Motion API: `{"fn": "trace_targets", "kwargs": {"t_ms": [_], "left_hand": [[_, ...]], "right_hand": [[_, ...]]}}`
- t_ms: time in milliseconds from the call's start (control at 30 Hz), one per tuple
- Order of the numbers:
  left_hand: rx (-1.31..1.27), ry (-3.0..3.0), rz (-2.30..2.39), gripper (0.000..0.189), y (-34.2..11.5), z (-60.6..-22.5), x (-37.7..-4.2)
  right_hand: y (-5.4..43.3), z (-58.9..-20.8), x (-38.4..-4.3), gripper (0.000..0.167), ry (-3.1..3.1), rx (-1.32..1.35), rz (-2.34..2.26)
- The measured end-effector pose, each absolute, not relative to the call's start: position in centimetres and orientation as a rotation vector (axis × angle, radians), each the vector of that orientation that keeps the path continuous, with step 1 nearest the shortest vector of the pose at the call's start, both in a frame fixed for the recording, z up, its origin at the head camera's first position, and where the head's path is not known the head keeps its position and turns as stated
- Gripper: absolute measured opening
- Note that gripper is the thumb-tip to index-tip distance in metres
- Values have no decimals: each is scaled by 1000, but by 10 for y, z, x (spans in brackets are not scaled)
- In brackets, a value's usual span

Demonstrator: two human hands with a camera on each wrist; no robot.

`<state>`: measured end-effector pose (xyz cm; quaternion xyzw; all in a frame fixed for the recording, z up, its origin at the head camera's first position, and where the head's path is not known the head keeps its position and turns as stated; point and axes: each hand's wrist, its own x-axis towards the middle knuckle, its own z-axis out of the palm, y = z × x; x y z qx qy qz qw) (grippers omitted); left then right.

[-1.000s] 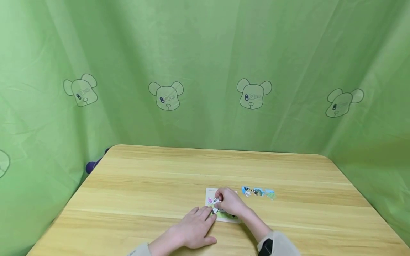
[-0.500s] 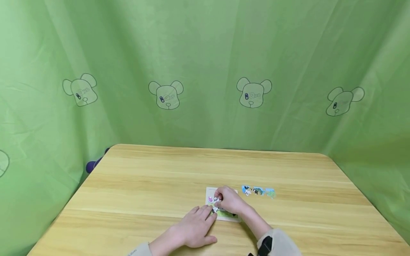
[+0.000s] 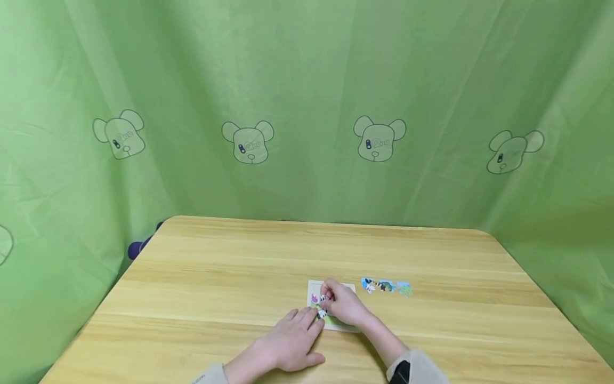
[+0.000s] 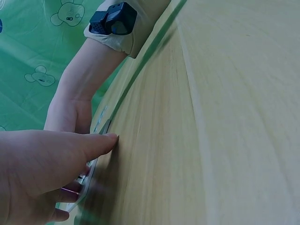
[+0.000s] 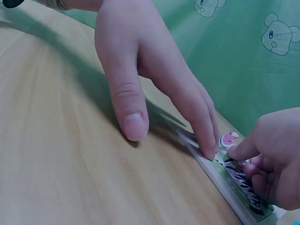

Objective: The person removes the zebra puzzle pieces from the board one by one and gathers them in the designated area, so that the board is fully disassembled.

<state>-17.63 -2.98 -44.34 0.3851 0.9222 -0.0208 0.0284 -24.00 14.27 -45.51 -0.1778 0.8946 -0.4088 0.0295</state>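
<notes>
A small jigsaw puzzle board [image 3: 314, 288] with a pale border lies near the front middle of the table. Its picture shows a black-and-white striped zebra [image 5: 241, 183] on green grass. My left hand [image 3: 295, 341] lies spread at its left side, fingertips resting on the edge and thumb out over the wood. Over the board my right hand [image 3: 346, 305] bends its fingers and pinches a striped puzzle piece [image 3: 323, 300] between thumb and fingertips. That hand hides much of the picture in the head view. A pink figure [image 5: 229, 139] shows beside its fingertips in the right wrist view.
Several loose puzzle pieces [image 3: 386, 286] with blue sky and animals lie in a row behind and right of the board. The wooden table [image 3: 216, 266] reaches back to a green curtain [image 3: 307, 80] with bear heads. Something purple [image 3: 135, 249] shows beyond the table's left edge.
My right hand has shifted slightly over the board and now covers a dark patch of the picture at its lower right. The left hand and the loose pieces stay in place.
</notes>
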Motion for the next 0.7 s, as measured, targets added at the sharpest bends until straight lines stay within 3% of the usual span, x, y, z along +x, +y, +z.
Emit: {"fn": "trace_targets", "kwargs": {"t_ms": [400, 700], "left_hand": [[1173, 2839, -37, 72, -32, -444, -175], [1156, 2845, -25, 73, -32, -445, -176]], "right_hand": [[155, -458, -240, 14, 2675, -412, -1523], [206, -443, -241, 20, 2569, -158, -1747]]}}
